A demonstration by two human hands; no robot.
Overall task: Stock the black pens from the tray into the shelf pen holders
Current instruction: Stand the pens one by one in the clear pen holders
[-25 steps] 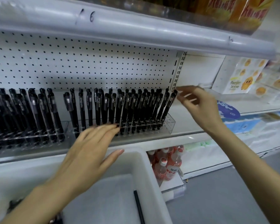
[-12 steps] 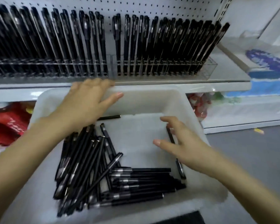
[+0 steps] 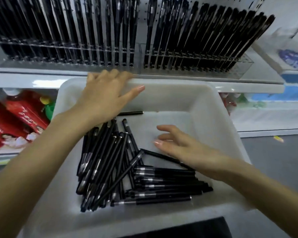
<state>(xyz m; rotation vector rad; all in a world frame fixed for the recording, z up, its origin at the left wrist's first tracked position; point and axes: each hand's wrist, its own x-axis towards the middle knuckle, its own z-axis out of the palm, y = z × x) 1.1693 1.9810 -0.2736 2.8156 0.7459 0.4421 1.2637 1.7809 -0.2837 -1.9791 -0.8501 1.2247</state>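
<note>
A white tray (image 3: 222, 117) sits below the shelf and holds a heap of black pens (image 3: 120, 172). One pen (image 3: 131, 113) lies alone near the tray's far wall. My left hand (image 3: 105, 97) rests over the tray's far rim, fingers straight, holding nothing. My right hand (image 3: 184, 148) hovers inside the tray with relaxed, spread fingers just above a slanted black pen (image 3: 160, 156). Two clear pen holders (image 3: 239, 66) on the shelf stand packed with upright black pens (image 3: 196, 36).
The shelf edge (image 3: 248, 85) runs just behind the tray. Red packages (image 3: 10, 121) lie on the lower shelf at left. Blue-and-white goods (image 3: 292, 62) sit at the right. Grey floor (image 3: 273, 160) shows at the right, with a small yellow scrap (image 3: 278, 138) on it.
My view dropped from the shelf to the tray. My right hand came down from the holder's right end into the tray and moved left toward the pens. My left hand stayed at the rim.
</note>
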